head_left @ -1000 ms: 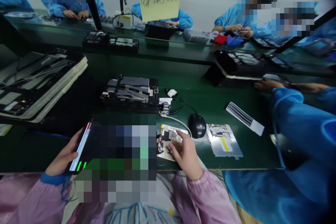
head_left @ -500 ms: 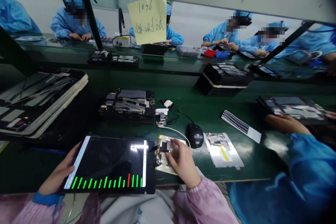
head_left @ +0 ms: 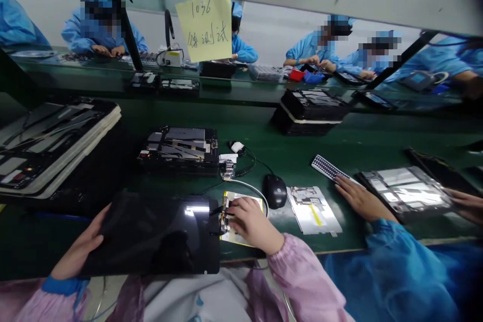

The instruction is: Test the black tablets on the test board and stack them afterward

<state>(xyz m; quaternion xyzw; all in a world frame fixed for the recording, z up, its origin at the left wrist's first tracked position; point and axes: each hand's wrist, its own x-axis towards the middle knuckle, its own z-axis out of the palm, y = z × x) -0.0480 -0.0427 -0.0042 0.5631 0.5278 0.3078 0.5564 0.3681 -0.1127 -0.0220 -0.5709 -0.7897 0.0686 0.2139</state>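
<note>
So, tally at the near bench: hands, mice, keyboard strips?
Hands: 4 (left hand on a black tablet, right hand, co-worker's near hand, co-worker's far hand)
Mice: 1 (computer mouse)
Keyboard strips: 1 (keyboard strip)
Total: 6

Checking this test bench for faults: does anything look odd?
The tablet in the left hand looks dark and blank, which seems odd since a black cable appears to link it to the exposed board under the right hand.
</note>
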